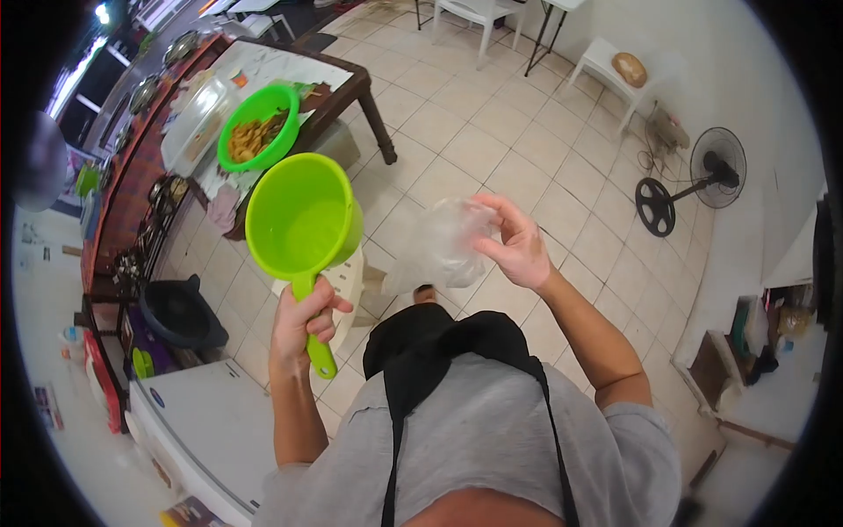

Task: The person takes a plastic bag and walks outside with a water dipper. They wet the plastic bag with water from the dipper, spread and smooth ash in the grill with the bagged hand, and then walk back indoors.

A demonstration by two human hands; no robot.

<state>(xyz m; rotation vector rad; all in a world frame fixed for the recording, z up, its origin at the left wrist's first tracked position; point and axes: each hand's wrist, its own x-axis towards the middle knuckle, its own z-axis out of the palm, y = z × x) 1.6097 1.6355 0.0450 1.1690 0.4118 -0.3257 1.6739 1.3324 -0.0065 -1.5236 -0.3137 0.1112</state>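
My left hand [305, 321] is wrapped round the handle of a lime-green dipper [303, 215], whose round bowl faces up toward me. What the bowl holds, if anything, is hard to make out. A thin clear plastic bag [439, 246] hangs from my right hand [518, 246], pinched between thumb and fingers. The bag is apart from the dipper, to its right. Beyond the dipper, a bright green basin [290, 132] with brownish-yellow food in it stands on a table.
A wooden table [338, 77] carries the basin and a clear plastic container [200, 123]. A cream plastic stool [347, 294] stands below the dipper. To the left are a dark tub [182, 314] and a white freezer [206, 422]. A fan [716, 167] stands at right.
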